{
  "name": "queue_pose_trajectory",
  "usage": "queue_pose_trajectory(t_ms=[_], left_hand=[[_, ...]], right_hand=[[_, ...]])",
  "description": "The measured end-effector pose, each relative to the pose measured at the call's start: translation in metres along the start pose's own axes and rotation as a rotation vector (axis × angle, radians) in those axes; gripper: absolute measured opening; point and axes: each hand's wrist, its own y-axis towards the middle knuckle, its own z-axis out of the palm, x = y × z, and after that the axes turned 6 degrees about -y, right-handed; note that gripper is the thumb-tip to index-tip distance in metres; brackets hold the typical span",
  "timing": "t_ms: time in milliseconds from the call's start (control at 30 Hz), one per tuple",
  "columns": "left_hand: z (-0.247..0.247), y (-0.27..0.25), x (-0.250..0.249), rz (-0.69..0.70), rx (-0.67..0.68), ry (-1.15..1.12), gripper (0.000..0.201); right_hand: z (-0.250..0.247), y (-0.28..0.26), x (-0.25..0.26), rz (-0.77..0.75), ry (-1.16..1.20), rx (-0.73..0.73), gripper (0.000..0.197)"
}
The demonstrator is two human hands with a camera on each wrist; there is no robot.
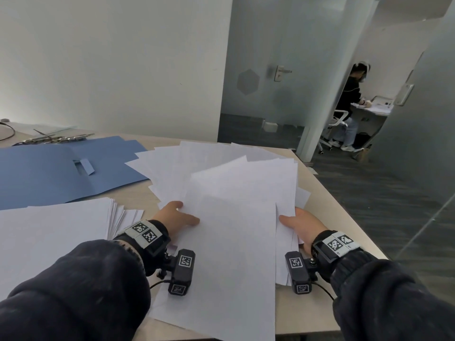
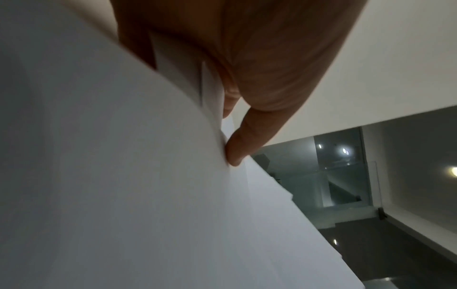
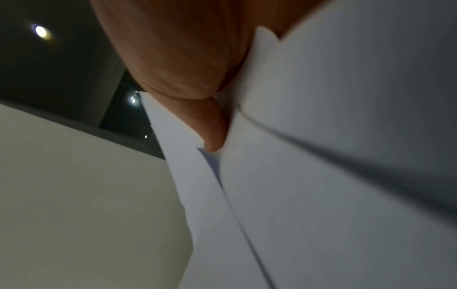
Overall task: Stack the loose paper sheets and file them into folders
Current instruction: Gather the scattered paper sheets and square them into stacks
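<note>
A fan of loose white sheets (image 1: 231, 217) lies spread over the right half of the table. My left hand (image 1: 177, 215) grips the fan's left edge, thumb on top and fingers out of sight beneath. My right hand (image 1: 302, 223) grips the right edge the same way. In the left wrist view a fingertip (image 2: 237, 154) presses against the paper (image 2: 123, 176). In the right wrist view a finger (image 3: 215, 129) sits between two sheets (image 3: 346, 176). An open blue folder (image 1: 49, 173) lies at the far left. In front of it is a squared stack of sheets (image 1: 54, 232).
The beige table (image 1: 327, 207) ends just right of my right hand, with dark carpet beyond. Metal binder clips (image 1: 56, 139) and a cable lie behind the folder by the wall. Through a glass partition at the far right, a person (image 1: 349, 99) sits at another desk.
</note>
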Motion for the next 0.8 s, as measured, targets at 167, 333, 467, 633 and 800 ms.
queue_pose_trajectory(t_ms=[167, 333, 467, 633, 800], left_hand=[[0.000, 0.003, 0.002, -0.015, 0.002, -0.081, 0.073], [-0.006, 0.000, 0.004, -0.017, 0.037, -0.203, 0.050], [-0.004, -0.004, 0.003, -0.046, 0.153, -0.253, 0.031], [0.001, -0.004, 0.002, -0.064, 0.208, -0.180, 0.045], [0.004, 0.004, 0.003, -0.043, 0.215, -0.078, 0.058]], right_hand=[[0.003, 0.001, -0.002, -0.040, 0.093, 0.023, 0.021], [-0.001, -0.003, -0.004, 0.004, 0.262, -0.005, 0.020], [-0.005, -0.005, -0.003, -0.012, 0.303, -0.005, 0.026], [0.005, -0.010, 0.001, -0.059, 0.211, 0.040, 0.021], [0.011, -0.013, 0.003, -0.027, 0.189, 0.127, 0.028]])
